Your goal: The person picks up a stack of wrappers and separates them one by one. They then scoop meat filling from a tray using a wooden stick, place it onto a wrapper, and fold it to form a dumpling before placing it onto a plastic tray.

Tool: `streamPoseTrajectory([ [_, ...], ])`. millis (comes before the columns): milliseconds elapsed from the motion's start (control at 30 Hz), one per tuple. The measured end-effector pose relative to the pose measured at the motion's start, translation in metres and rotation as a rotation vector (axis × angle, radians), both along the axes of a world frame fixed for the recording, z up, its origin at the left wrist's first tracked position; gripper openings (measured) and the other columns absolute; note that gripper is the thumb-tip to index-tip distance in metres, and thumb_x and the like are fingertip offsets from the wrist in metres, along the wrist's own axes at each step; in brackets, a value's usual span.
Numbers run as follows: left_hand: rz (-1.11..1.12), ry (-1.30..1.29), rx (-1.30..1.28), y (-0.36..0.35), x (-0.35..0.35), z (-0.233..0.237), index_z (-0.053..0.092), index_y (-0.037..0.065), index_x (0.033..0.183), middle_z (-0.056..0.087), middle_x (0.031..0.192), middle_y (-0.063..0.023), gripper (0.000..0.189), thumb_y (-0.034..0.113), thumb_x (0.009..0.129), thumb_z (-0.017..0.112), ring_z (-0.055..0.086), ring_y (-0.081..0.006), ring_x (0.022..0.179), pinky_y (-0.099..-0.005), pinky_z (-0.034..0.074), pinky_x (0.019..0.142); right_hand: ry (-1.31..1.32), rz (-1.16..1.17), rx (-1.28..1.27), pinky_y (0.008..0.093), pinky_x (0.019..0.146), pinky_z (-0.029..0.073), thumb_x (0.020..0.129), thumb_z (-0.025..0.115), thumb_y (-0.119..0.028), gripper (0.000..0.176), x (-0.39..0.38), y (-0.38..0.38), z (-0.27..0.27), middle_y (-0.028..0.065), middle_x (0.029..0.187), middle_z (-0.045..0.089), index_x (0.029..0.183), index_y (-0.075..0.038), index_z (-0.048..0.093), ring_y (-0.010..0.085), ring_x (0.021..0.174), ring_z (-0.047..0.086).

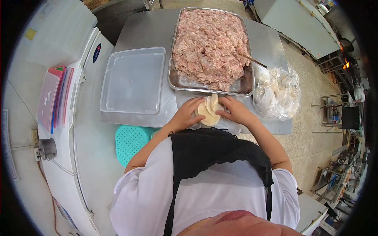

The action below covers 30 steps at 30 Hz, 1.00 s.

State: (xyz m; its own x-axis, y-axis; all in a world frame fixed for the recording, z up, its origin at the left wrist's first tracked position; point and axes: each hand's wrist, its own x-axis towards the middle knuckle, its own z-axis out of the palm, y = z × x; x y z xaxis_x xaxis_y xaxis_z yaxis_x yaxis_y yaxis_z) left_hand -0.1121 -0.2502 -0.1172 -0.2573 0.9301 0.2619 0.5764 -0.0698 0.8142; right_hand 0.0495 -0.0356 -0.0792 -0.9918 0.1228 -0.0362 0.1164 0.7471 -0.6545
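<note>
Several round, pale dough wrappers (206,114) lie fanned out at the table's front edge, just below a metal tray (185,83) heaped with minced meat (210,45). My left hand (186,115) holds the wrappers' left side, thumb on top. On the right side, my right hand (236,111) pinches the edge of the wrappers between thumb and fingers. Some plastic wrap shows beneath them. A thin stick (256,61) pokes out of the meat to the right.
A clear plastic lid (133,80) lies left of the tray. To the right sits a plastic bag (277,92) with pale contents. A turquoise perforated basket (133,142) is below the table's left edge, beside a white freezer (96,133).
</note>
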Motion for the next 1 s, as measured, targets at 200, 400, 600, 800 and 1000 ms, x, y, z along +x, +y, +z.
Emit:
streamPoseTrajectory([
  [200, 0.126, 0.143, -0.005, -0.037, -0.009, -0.021, 0.057, 0.005, 0.127, 0.054, 0.130, -0.0167, 0.056, 0.030, 0.080, 0.076, 0.050, -0.0354, 0.122, -0.0423, 0.041, 0.102, -0.004, 0.099, 0.181, 0.0431, 0.076, 0.051, 0.081, 0.076, -0.035, 0.050, 0.006, -0.005, 0.014, 0.0159, 0.099, 0.056, 0.117, -0.006, 0.056, 0.0368, 0.092, 0.061],
  [400, -0.040, 0.381, 0.074, -0.043, -0.002, -0.030, 0.063, 0.013, 0.107, 0.064, 0.087, -0.0065, 0.030, 0.026, 0.082, 0.074, 0.063, -0.0275, 0.081, -0.0421, 0.050, 0.072, 0.062, 0.007, 0.018, 0.0420, 0.074, 0.051, 0.077, 0.080, -0.037, 0.054, -0.014, -0.025, 0.002, 0.0150, 0.095, 0.059, 0.115, -0.006, 0.056, 0.0354, 0.089, 0.062],
  [600, -0.143, 0.494, 0.002, -0.026, 0.016, -0.031, 0.066, 0.019, 0.102, 0.063, 0.072, -0.0051, 0.020, 0.025, 0.084, 0.069, 0.063, -0.0261, 0.061, -0.0393, 0.051, 0.053, 0.044, 0.051, -0.004, 0.0412, 0.075, 0.051, 0.091, 0.066, -0.022, 0.025, -0.010, 0.008, -0.003, 0.0169, 0.091, 0.065, 0.107, -0.004, 0.060, 0.0365, 0.085, 0.064],
  [800, -0.081, 0.463, -0.021, -0.025, 0.022, -0.038, 0.066, 0.019, 0.105, 0.063, 0.070, -0.0053, 0.022, 0.023, 0.083, 0.067, 0.065, -0.0277, 0.064, -0.0405, 0.051, 0.055, 0.049, -0.018, 0.227, 0.0436, 0.077, 0.052, 0.090, 0.066, -0.026, 0.029, -0.002, -0.011, 0.017, 0.0174, 0.097, 0.066, 0.109, -0.004, 0.062, 0.0369, 0.088, 0.065],
  [1000, -0.085, 0.366, 0.010, -0.043, 0.014, -0.041, 0.067, 0.018, 0.102, 0.061, 0.064, -0.0074, 0.018, 0.021, 0.084, 0.066, 0.064, -0.0286, 0.063, -0.0428, 0.049, 0.055, 0.016, 0.015, 0.217, 0.0435, 0.082, 0.052, 0.085, 0.072, -0.031, 0.041, -0.004, -0.045, 0.014, 0.0167, 0.111, 0.059, 0.114, -0.005, 0.060, 0.0367, 0.102, 0.061],
])
